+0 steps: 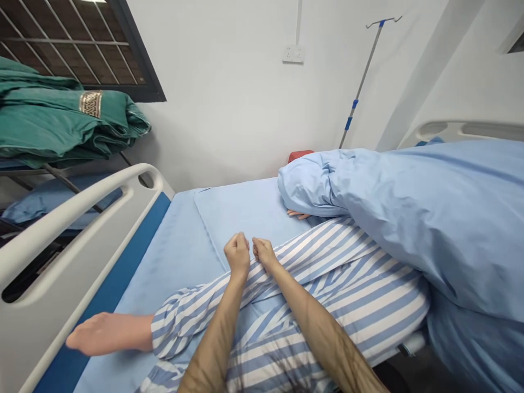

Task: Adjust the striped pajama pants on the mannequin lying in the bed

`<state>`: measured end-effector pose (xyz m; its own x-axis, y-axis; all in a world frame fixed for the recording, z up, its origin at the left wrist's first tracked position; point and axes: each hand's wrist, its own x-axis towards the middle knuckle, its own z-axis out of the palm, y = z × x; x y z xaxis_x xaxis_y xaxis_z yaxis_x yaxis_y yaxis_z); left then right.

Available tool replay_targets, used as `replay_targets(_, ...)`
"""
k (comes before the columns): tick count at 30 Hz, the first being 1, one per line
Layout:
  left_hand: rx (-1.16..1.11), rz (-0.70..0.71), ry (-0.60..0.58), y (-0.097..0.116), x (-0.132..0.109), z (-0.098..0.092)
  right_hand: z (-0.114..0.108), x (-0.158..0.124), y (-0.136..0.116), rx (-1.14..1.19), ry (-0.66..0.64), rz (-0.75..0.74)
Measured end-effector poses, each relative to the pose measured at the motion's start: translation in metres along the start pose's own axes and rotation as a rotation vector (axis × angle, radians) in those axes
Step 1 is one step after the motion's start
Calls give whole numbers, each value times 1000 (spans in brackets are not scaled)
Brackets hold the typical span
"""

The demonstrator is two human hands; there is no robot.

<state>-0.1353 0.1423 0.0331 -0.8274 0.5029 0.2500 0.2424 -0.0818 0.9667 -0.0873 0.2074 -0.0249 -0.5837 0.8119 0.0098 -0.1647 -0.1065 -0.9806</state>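
The left hand (237,254) and right hand (264,252), two fists, clench one trouser leg (327,262). One foot (108,332) lies at eight o'clock; one quilt (409,207) hides the torso.

Your left hand (237,254) and right hand (264,252) are bare, and so are your left forearm (213,338) and right forearm (323,333), with fine hair showing along the right one.

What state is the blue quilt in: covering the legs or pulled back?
Pulled back: the blue quilt is bunched further up the bed; the striped trousers and bare foot lie uncovered.
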Motion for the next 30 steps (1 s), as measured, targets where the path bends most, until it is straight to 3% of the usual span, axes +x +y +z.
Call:
replay_targets(4,138,-81,45,-20,-11,28,-3,0,-13,282,90,173)
replay_targets(8,320,-33,-66,-45,-19,34,-8,0,-23,438,159,193)
replay_targets(15,356,-19,-133,-45,-16,30,-26,-3,-52,450,113,226)
replay_targets(21,361,-7,-113,-47,-17,32,-38,-1,-97,259,40,76)
replay_targets(24,374,5,-117,-48,-17,31,-41,-3,-91,109,2,-17)
replay_targets(30,396,10,-124,-43,-18,31,-56,-7,-39,-247,-28,-138)
